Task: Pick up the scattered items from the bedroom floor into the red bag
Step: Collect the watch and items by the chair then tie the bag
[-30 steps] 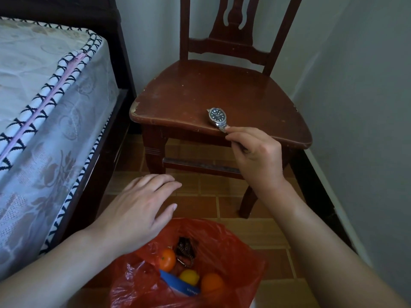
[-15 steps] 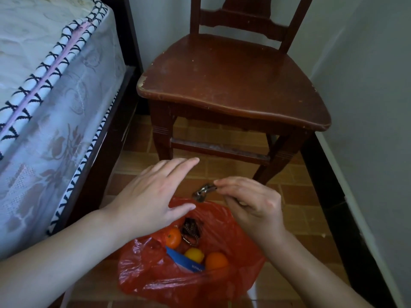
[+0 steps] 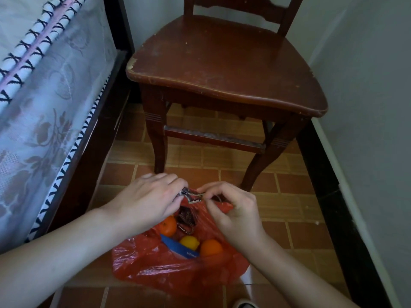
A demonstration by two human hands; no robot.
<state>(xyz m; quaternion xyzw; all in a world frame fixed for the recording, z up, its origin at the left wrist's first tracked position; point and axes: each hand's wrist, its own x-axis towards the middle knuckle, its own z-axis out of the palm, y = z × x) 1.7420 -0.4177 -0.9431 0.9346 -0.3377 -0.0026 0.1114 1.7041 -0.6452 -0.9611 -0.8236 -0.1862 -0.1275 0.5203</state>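
**Watch held over the mouth of the red bag**

The red bag (image 3: 178,263) sits open on the tiled floor (image 3: 289,207), just in front of the wooden chair (image 3: 222,63) and beside the bed (image 3: 44,96). Both hands meet directly above the bag's far rim. The left hand (image 3: 151,201) curls its fingers round one end of the metal watch (image 3: 191,195), and the right hand (image 3: 233,207) pinches the other end of the bracelet between thumb and fingertips, so the watch hangs stretched between them over the opening. Holding it with two hands this way likely keeps the loose band from snagging on the thin plastic and lines it up for a straight drop.

Inside the bag lie two oranges (image 3: 168,226), a lemon (image 3: 189,242), a blue packet (image 3: 180,248) and a dark crumpled item (image 3: 185,217), heaped toward the middle.

A second ago the watch lay on the chair's seat, near its front edge, with only the right hand touching it and the left hand flat and open above the bag. Half a second ago the right hand alone carried it down over the bag. Now the seat is bare, and the left hand has closed onto the watch too.
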